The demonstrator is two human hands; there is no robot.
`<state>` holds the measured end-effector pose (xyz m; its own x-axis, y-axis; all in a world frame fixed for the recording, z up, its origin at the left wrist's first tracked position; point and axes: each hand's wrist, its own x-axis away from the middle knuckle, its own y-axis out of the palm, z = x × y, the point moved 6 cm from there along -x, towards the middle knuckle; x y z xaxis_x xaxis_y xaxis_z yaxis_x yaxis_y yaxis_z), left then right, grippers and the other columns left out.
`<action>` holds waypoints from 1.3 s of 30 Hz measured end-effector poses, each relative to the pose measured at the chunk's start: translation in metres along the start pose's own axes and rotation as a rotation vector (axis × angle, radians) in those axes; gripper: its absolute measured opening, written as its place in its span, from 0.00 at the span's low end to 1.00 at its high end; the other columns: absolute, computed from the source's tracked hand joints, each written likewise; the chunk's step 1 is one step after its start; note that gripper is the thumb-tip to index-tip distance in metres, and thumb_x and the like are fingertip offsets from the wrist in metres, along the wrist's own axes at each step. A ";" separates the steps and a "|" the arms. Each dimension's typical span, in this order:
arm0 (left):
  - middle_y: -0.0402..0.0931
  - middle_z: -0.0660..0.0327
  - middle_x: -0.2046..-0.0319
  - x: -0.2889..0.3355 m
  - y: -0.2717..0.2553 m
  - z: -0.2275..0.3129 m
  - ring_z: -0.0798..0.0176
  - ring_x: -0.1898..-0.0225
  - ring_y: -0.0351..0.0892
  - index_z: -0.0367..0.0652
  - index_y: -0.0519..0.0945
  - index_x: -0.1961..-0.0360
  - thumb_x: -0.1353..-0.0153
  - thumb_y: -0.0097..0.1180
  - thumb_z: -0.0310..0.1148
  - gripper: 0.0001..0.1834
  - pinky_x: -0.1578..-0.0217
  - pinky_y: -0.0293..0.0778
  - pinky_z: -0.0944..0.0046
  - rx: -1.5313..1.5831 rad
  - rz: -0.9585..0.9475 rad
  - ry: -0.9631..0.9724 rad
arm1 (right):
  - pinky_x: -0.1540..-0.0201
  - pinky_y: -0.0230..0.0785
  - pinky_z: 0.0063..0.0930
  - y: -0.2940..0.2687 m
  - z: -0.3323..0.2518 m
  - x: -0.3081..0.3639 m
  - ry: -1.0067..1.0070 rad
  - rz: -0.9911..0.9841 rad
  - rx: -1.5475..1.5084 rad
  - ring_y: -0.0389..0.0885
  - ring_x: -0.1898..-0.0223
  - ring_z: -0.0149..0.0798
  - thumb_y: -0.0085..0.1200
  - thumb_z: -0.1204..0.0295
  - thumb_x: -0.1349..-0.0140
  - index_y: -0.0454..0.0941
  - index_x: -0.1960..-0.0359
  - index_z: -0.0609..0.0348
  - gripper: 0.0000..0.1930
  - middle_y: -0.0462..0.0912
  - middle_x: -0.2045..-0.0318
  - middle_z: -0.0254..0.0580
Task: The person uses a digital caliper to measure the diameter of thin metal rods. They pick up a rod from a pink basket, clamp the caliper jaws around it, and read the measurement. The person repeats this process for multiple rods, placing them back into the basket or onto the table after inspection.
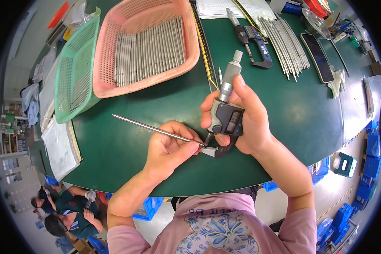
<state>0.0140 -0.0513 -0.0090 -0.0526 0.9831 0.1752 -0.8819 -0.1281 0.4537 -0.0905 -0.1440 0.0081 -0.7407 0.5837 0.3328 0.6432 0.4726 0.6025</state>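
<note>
My left hand (170,146) pinches a thin metal rod (146,126) near its right end, the rest of it slanting up to the left. That right end lies at the jaws of a digital micrometer (227,116); whether the jaws touch it I cannot tell. Wrapped round the micrometer's frame is my right hand (252,114), its thumb raised along the grey thimble. Beyond my hands, a pink basket (144,86) holds many similar rods (150,51) lined up side by side. A green basket (59,91) with more rods stands against its left side.
A second micrometer (256,44) lies at the back, beside a bundle of rods (285,46) and a phone (317,57). A long ruler-like strip (205,51) runs along the pink basket's right side. Papers (61,146) lie at the left edge. Two people (74,216) are at lower left.
</note>
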 end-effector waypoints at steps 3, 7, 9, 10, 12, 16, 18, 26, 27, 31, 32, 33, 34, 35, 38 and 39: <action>0.73 0.56 0.70 0.001 0.000 0.000 0.69 0.69 0.74 0.38 0.66 0.69 0.48 0.53 0.19 0.09 0.69 0.71 0.70 -0.006 -0.009 0.025 | 0.86 0.59 0.20 0.001 0.001 0.000 0.008 0.007 0.001 0.66 0.90 0.30 0.26 0.45 0.39 0.73 0.70 0.65 0.32 0.75 0.81 0.42; 0.73 0.56 0.69 0.002 0.000 -0.001 0.69 0.69 0.74 0.38 0.65 0.68 0.47 0.53 0.19 0.09 0.69 0.71 0.70 -0.001 -0.010 0.032 | 0.87 0.59 0.20 0.001 0.003 -0.001 0.028 0.006 -0.017 0.66 0.90 0.30 0.23 0.45 0.39 0.72 0.69 0.66 0.34 0.76 0.81 0.43; 0.73 0.56 0.69 0.002 0.000 -0.001 0.68 0.69 0.74 0.38 0.65 0.68 0.47 0.52 0.19 0.09 0.69 0.71 0.70 0.004 -0.005 0.038 | 0.87 0.59 0.20 0.000 0.005 -0.002 0.032 0.001 -0.027 0.66 0.90 0.30 0.23 0.44 0.40 0.72 0.69 0.66 0.34 0.76 0.81 0.43; 0.73 0.55 0.69 0.002 0.000 -0.002 0.68 0.69 0.74 0.38 0.65 0.68 0.47 0.52 0.18 0.09 0.69 0.71 0.70 0.007 -0.003 0.044 | 0.87 0.59 0.20 0.000 0.005 -0.002 0.030 0.000 -0.029 0.66 0.90 0.30 0.23 0.44 0.40 0.72 0.69 0.66 0.34 0.76 0.81 0.43; 0.73 0.55 0.69 0.001 0.000 -0.001 0.68 0.69 0.74 0.38 0.65 0.68 0.47 0.52 0.18 0.09 0.69 0.71 0.70 0.014 -0.001 0.052 | 0.87 0.59 0.20 -0.001 0.003 -0.002 0.030 -0.003 -0.040 0.66 0.90 0.31 0.23 0.44 0.40 0.72 0.69 0.66 0.34 0.76 0.80 0.43; 0.73 0.54 0.70 0.001 0.001 -0.001 0.68 0.69 0.74 0.38 0.65 0.68 0.47 0.52 0.18 0.09 0.69 0.71 0.70 0.019 0.006 0.064 | 0.87 0.59 0.19 -0.001 0.003 -0.002 0.048 -0.006 -0.072 0.66 0.90 0.31 0.24 0.44 0.41 0.72 0.70 0.66 0.34 0.76 0.80 0.44; 0.73 0.54 0.70 0.001 0.001 -0.002 0.68 0.69 0.74 0.38 0.65 0.68 0.47 0.52 0.18 0.09 0.69 0.71 0.70 0.020 0.008 0.072 | 0.87 0.59 0.19 -0.001 0.004 -0.002 0.052 -0.004 -0.073 0.66 0.90 0.31 0.24 0.44 0.41 0.72 0.70 0.66 0.34 0.76 0.80 0.44; 0.72 0.55 0.70 0.002 0.002 -0.001 0.69 0.70 0.73 0.37 0.65 0.69 0.47 0.53 0.19 0.09 0.69 0.71 0.70 -0.007 0.005 0.086 | 0.87 0.59 0.19 0.000 0.006 -0.003 0.047 -0.018 -0.076 0.66 0.90 0.31 0.24 0.44 0.41 0.72 0.70 0.66 0.34 0.76 0.80 0.45; 0.72 0.55 0.70 0.002 0.002 -0.001 0.69 0.70 0.73 0.37 0.65 0.69 0.47 0.53 0.19 0.09 0.69 0.71 0.70 -0.007 0.005 0.084 | 0.87 0.59 0.19 0.000 0.006 -0.003 0.051 -0.015 -0.080 0.66 0.90 0.31 0.24 0.44 0.41 0.72 0.70 0.66 0.34 0.76 0.80 0.45; 0.72 0.55 0.70 0.002 0.002 -0.001 0.69 0.70 0.73 0.37 0.65 0.69 0.47 0.53 0.20 0.09 0.69 0.70 0.70 -0.009 0.002 0.078 | 0.88 0.59 0.19 0.000 0.007 -0.003 0.057 -0.011 -0.090 0.66 0.91 0.31 0.24 0.44 0.41 0.72 0.70 0.66 0.34 0.76 0.81 0.45; 0.72 0.55 0.70 0.002 0.002 -0.001 0.70 0.70 0.73 0.37 0.65 0.69 0.47 0.53 0.20 0.09 0.69 0.70 0.70 -0.011 0.002 0.078 | 0.88 0.59 0.19 0.000 0.007 -0.003 0.056 -0.011 -0.091 0.66 0.91 0.31 0.24 0.44 0.41 0.72 0.70 0.66 0.34 0.76 0.81 0.45; 0.72 0.55 0.70 0.002 0.002 -0.001 0.70 0.70 0.73 0.38 0.64 0.69 0.47 0.53 0.20 0.09 0.69 0.70 0.70 -0.007 0.004 0.073 | 0.88 0.59 0.19 0.000 0.007 -0.003 0.056 -0.009 -0.089 0.66 0.91 0.31 0.25 0.43 0.42 0.72 0.70 0.66 0.34 0.76 0.81 0.45; 0.72 0.55 0.70 0.002 0.002 -0.002 0.70 0.70 0.73 0.38 0.64 0.69 0.47 0.53 0.20 0.09 0.69 0.70 0.70 -0.004 0.005 0.068 | 0.88 0.59 0.19 -0.001 0.007 -0.003 0.056 -0.008 -0.088 0.66 0.91 0.31 0.25 0.43 0.42 0.72 0.70 0.66 0.34 0.76 0.81 0.45; 0.72 0.55 0.70 0.002 0.002 -0.002 0.70 0.70 0.73 0.38 0.64 0.69 0.47 0.53 0.20 0.09 0.69 0.70 0.70 -0.001 0.007 0.063 | 0.88 0.59 0.19 -0.001 0.008 -0.003 0.057 -0.006 -0.086 0.66 0.91 0.31 0.26 0.43 0.42 0.72 0.70 0.67 0.34 0.76 0.81 0.45; 0.72 0.55 0.70 0.002 0.002 -0.002 0.70 0.70 0.73 0.38 0.64 0.69 0.47 0.53 0.20 0.09 0.69 0.70 0.71 0.002 0.002 0.062 | 0.88 0.59 0.19 0.000 0.007 -0.003 0.060 -0.006 -0.084 0.66 0.91 0.31 0.27 0.42 0.43 0.72 0.70 0.67 0.34 0.76 0.81 0.45; 0.72 0.55 0.70 0.002 0.002 -0.002 0.70 0.70 0.73 0.38 0.64 0.69 0.47 0.53 0.20 0.09 0.69 0.70 0.71 0.003 -0.002 0.064 | 0.88 0.59 0.19 0.000 0.007 -0.003 0.057 -0.009 -0.086 0.66 0.91 0.31 0.28 0.42 0.44 0.72 0.70 0.66 0.34 0.76 0.81 0.45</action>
<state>0.0116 -0.0493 -0.0092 -0.0807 0.9897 0.1184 -0.8807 -0.1264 0.4564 -0.0871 -0.1411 0.0014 -0.7579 0.5397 0.3665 0.6192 0.4182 0.6647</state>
